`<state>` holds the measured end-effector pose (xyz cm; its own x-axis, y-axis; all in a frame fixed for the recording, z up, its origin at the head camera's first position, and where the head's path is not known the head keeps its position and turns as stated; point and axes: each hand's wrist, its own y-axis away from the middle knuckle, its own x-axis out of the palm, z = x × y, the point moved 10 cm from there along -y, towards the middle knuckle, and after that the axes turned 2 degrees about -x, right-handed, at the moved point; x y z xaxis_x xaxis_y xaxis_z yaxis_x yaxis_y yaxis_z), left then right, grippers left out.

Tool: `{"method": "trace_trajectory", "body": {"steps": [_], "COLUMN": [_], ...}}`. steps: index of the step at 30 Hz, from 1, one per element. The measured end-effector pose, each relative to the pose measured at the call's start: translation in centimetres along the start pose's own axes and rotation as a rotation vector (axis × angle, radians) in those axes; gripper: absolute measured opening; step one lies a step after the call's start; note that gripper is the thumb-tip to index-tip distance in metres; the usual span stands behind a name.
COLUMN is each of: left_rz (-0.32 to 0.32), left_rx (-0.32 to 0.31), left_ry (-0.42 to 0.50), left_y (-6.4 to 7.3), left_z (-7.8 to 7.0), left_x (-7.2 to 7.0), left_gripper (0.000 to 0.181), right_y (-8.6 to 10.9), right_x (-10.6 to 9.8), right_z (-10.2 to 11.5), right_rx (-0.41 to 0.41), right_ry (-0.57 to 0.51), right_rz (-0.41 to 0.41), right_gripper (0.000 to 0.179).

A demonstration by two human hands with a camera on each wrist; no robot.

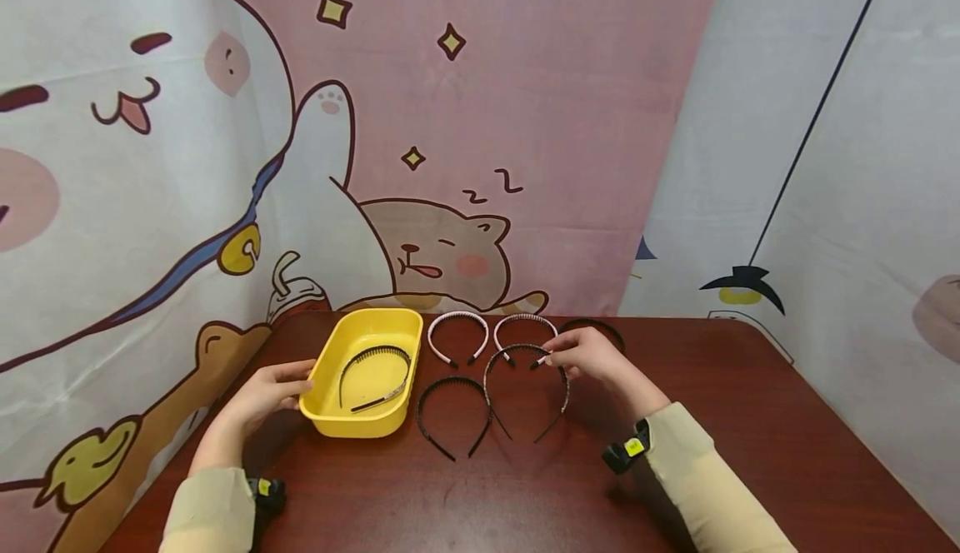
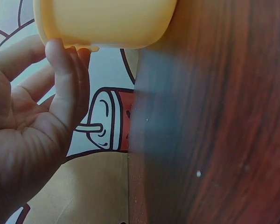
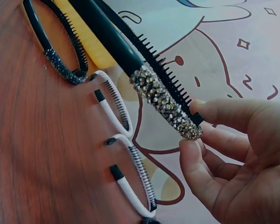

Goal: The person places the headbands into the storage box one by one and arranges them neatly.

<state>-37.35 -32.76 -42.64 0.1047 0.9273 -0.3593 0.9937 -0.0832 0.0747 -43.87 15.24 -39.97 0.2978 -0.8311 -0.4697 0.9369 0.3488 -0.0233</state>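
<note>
My right hand (image 1: 592, 357) pinches a black toothed headband (image 3: 161, 100) by its top, which is crusted with gold and silver stones. The headband is raised off the table, its two ends pointing down. At the left, my left hand (image 1: 262, 399) grips the rim of a yellow plastic tub (image 1: 318, 415). Another dark toothed headband (image 1: 409, 366) with a glittery stretch lies inside that tub. On the table between my hands is a black headband (image 1: 453, 379) with dark glitter. Behind the raised one lie two white headbands, one (image 1: 458, 315) beside the tub and another (image 1: 527, 317) farther right.
A black headband (image 1: 600, 324) at the back is partly covered by my right hand. The reddish-brown tabletop (image 1: 495, 507) ends at a cartoon-printed cloth (image 1: 555, 120) hanging behind. Each wrist carries a small black camera.
</note>
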Motion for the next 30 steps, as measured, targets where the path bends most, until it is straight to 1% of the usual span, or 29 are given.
{"method": "trace_trajectory", "body": {"steps": [3,9,16,19,26,30], "left_rz": [0.011,-0.001,-0.001,-0.009,-0.009,-0.006], "left_rx": [0.014,0.002,0.008,0.0,0.0,-0.002], "left_ry": [-0.003,-0.003,-0.015,-0.009,-0.004,-0.001], "left_y": [0.0,0.0,-0.1,-0.1,-0.2,-0.3], "left_z": [-0.1,0.1,0.1,0.1,0.2,0.2], "left_x": [0.1,0.1,0.0,-0.2,-0.2,-0.2], "left_gripper": [0.058,0.057,0.056,0.056,0.055,0.055], "right_y": [-0.2,-1.0,-2.4,-2.9,-3.9,-4.4], "right_x": [0.4,1.6,2.5,2.7,3.4,4.1], "right_z": [0.7,1.9,2.4,2.7,4.0,4.7], "right_rx": [-0.002,-0.025,-0.033,-0.034,-0.041,-0.062], "right_ry": [0.001,0.028,0.057,0.074,0.057,0.019], "right_rz": [-0.002,-0.017,-0.04,-0.043,-0.057,-0.062], "right_gripper": [0.034,0.033,0.03,0.029,0.027,0.029]}}
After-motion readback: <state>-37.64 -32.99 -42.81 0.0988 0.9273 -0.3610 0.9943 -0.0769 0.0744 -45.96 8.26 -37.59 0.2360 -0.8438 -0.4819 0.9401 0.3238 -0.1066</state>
